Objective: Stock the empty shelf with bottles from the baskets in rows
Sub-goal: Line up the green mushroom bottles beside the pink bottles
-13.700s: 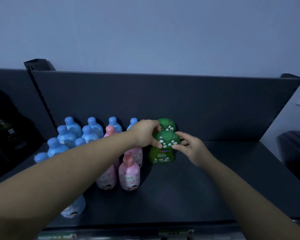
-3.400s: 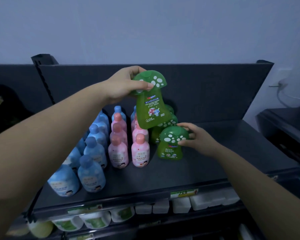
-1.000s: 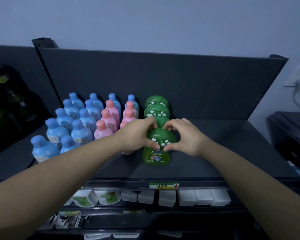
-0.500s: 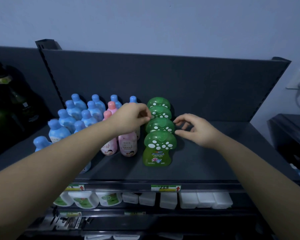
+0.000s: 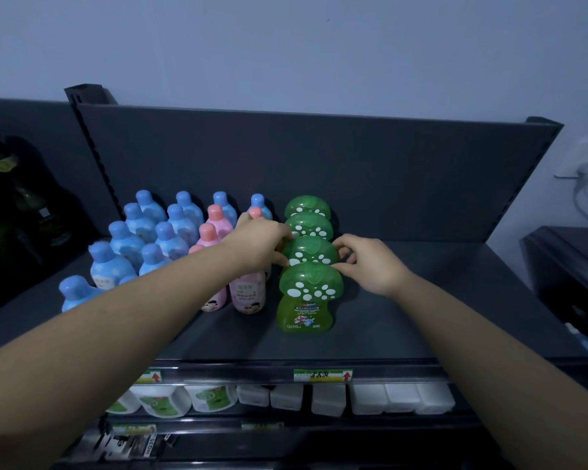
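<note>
A row of several green mushroom-capped bottles runs front to back on the dark shelf (image 5: 404, 320). The front green bottle (image 5: 306, 300) stands free. Behind it is the second green bottle (image 5: 309, 251). My left hand (image 5: 262, 244) grips its cap from the left. My right hand (image 5: 367, 262) pinches the cap's right edge with curled fingers. Pink bottles (image 5: 246, 293) and blue bottles (image 5: 157, 239) stand in rows to the left, partly hidden by my left forearm.
The shelf's back panel (image 5: 353, 171) rises behind the bottles. Bare shelf surface lies to the right of the green row. White bottles (image 5: 326, 398) sit on the lower shelf under the price strip (image 5: 323, 375). Dark glass bottles (image 5: 0, 198) stand at far left.
Both hands came in from beside the green row and closed on the second bottle's cap. A second ago they held the front bottle.
</note>
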